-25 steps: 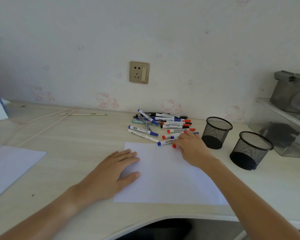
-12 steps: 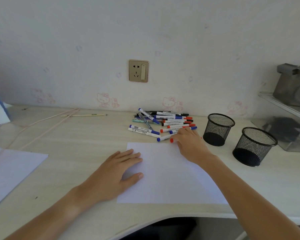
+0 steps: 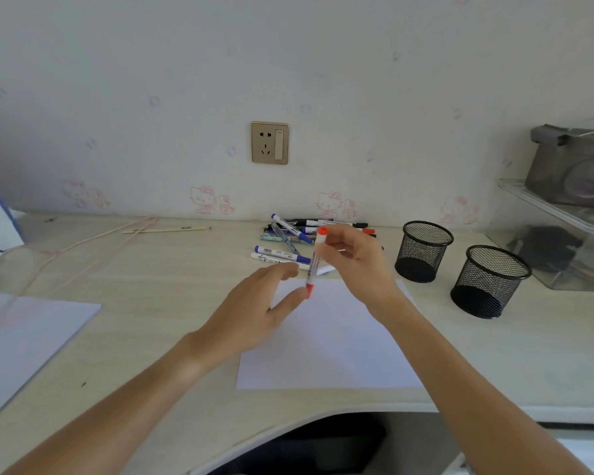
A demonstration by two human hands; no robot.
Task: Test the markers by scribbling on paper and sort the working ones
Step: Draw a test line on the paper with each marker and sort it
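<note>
The sheet of paper lies blank at the table's near edge, and the left hand has lifted off it, thumb and forefinger closing on the lower red cap of a red marker. The right hand has plucked that marker from the pile at the back edge and grips its barrel upright above the paper's far edge. Uncapping looks next, no scribble yet; both mesh cups by the right edge wait unfilled.
</note>
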